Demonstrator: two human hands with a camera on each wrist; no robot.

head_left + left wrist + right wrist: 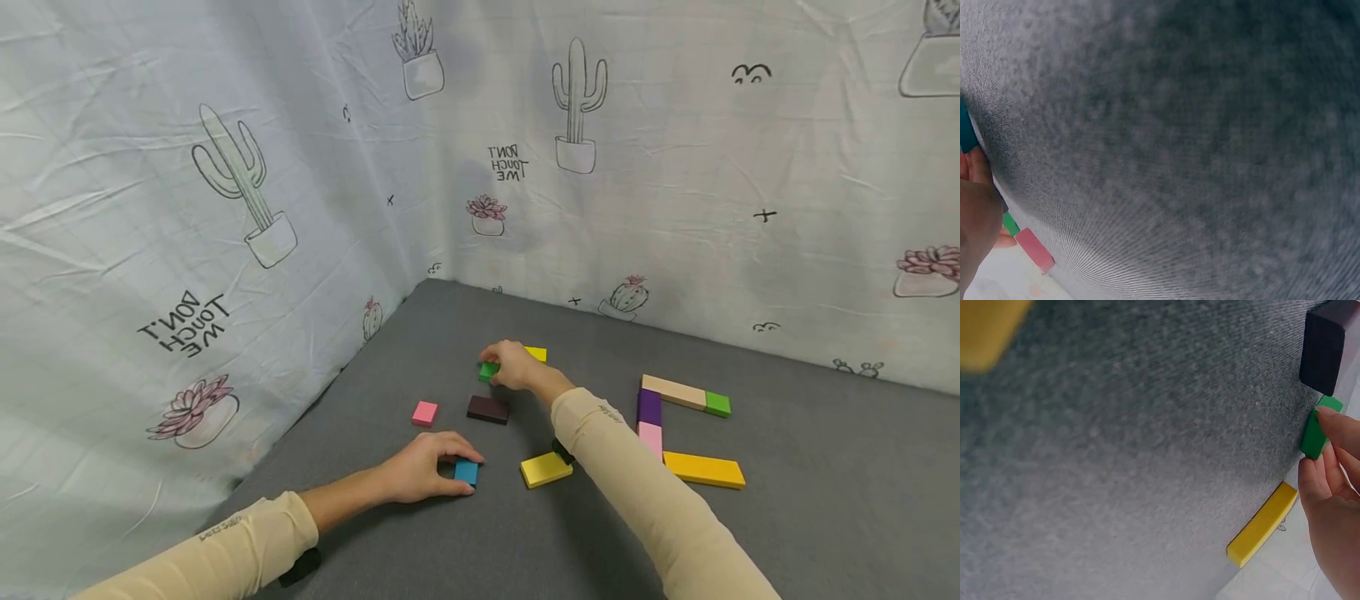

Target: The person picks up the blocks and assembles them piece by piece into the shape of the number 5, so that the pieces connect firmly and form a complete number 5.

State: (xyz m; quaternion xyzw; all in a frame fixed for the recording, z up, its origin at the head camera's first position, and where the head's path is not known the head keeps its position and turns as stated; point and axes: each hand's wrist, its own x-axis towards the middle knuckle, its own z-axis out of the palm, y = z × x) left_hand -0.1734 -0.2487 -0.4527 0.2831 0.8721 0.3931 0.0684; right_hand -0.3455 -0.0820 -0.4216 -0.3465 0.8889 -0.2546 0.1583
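Note:
My left hand (420, 468) pinches a blue block (466, 472) between thumb and fingers, low over the grey table. In the left wrist view only an edge of the blue block (967, 132) shows beside the hand (979, 209). Farther off, my right hand (513, 365) grips a green block (488, 372); in the right wrist view, thumb and fingers hold this green block (1316, 431) at its ends. Near the right hand lie a dark brown block (488, 409) and a yellow block (536, 353), partly hidden behind the hand.
A pink block (424, 413) lies beyond the left hand. Another yellow block (546, 470) sits beside the right forearm. At right, a beige block (673, 392), bright green block (717, 404), purple block (649, 407), light pink block (650, 438) and orange-yellow block (703, 469) form an open-sided shape.

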